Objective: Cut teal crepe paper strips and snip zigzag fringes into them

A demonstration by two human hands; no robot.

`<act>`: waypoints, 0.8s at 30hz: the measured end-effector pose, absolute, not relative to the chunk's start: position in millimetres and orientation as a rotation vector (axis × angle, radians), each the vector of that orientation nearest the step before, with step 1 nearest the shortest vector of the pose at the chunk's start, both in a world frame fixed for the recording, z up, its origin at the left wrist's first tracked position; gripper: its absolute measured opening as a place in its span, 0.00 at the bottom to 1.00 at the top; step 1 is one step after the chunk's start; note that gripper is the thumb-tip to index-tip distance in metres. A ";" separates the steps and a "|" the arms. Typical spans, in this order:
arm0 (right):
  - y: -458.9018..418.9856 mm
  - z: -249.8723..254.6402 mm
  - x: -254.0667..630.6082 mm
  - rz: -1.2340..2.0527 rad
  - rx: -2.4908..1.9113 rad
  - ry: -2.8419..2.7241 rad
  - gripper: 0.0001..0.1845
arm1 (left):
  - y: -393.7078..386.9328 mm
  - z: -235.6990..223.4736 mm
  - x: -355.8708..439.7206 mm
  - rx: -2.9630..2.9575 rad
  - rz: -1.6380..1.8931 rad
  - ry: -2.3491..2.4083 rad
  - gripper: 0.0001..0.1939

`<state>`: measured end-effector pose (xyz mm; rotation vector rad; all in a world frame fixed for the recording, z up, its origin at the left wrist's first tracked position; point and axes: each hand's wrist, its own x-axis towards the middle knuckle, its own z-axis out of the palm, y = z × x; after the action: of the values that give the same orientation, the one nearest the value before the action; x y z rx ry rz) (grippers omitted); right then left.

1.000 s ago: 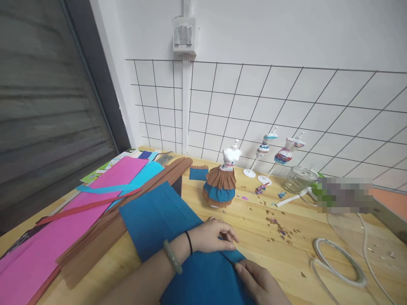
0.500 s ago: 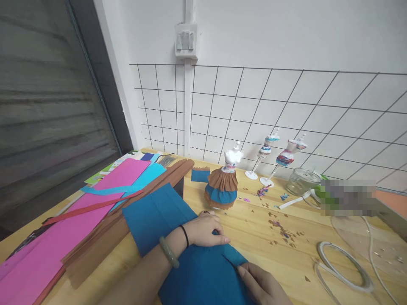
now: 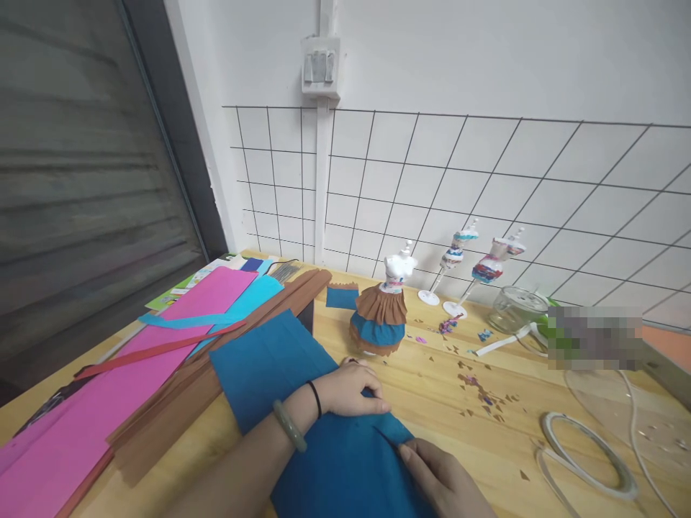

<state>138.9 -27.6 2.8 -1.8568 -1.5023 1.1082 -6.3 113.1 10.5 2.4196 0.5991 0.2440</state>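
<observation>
A sheet of blue crepe paper (image 3: 335, 460) lies in front of me, stretching from the brown paper toward the bottom edge. My left hand (image 3: 356, 388), a dark band and a bangle on its wrist, rests on the sheet's far edge with curled fingers and the thumb on the paper. Between thumb and fingers, my right hand (image 3: 437, 475) pinches the right edge of the same sheet. A dark slit or fold runs from that pinch toward the left hand. Just beyond stands a small white mannequin (image 3: 398, 270) in a tiered skirt (image 3: 379, 306) of brown and blue paper.
Pink paper (image 3: 80, 424) and brown crepe paper (image 3: 156, 424) lie at left. Two more small mannequins (image 3: 489, 270) stand by the wall grid, near a glass jar (image 3: 515, 309). Paper scraps (image 3: 483, 394) and a tape roll (image 3: 588, 453) lie at right.
My left hand has shifted slightly left along the blue paper, its thumb now lying flatter. My right hand keeps its pinch on the edge. The view has moved a little.
</observation>
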 end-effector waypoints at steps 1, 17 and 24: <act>-27.2 2.2 138.2 1.106 -1.858 -1.500 0.22 | 113.2 10.3 -6.4 2.415 0.247 0.598 0.11; -24.9 8.1 137.0 1.127 -1.828 -1.489 0.22 | 114.3 8.1 -6.8 2.373 0.298 0.595 0.11; -21.6 14.1 135.3 1.177 -1.841 -1.527 0.21 | 114.8 6.8 -7.6 2.369 0.304 0.591 0.11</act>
<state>135.3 -21.6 14.1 -1.8414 -1.5268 1.1775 -7.6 114.8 6.8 2.3694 0.5911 0.3042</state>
